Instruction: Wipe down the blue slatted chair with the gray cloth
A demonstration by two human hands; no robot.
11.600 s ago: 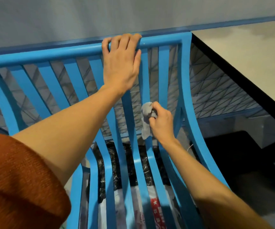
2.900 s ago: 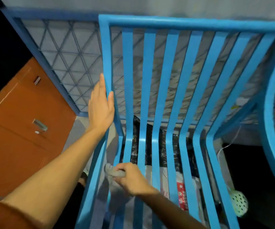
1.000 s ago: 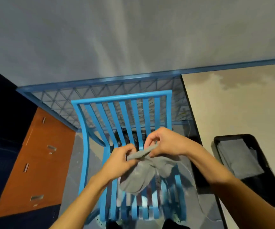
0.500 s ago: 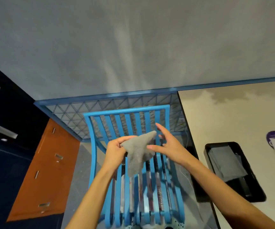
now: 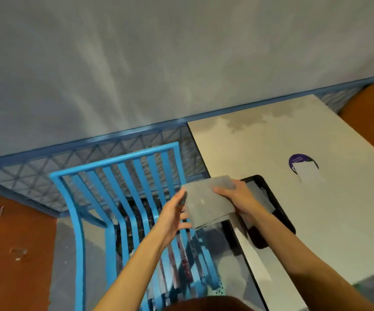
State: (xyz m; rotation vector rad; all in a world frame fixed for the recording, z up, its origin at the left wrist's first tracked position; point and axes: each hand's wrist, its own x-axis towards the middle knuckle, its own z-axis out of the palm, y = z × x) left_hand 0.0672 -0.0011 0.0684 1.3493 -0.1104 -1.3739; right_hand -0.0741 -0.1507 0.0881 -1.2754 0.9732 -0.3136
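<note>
The gray cloth (image 5: pixel 206 204) is folded flat & held in the air, over the right side of the blue chair (image 5: pixel 114 176), by the black tray (image 5: pixel 279 213) on the counter (image 5: pixel 327 209). R hand (image 5: pixel 237 197) grips it w/ bent fingers. L hand (image 5: pixel 173 217) presses straight fingers on its side. Looks like re-folding: keep a clean side out, then rub each slat top to bottom.

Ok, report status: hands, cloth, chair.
Right hand grips folded gray cloth; left hand flat against its edge. Cloth held off the blue chair, near black tray. Nothing blocking chair.
</note>
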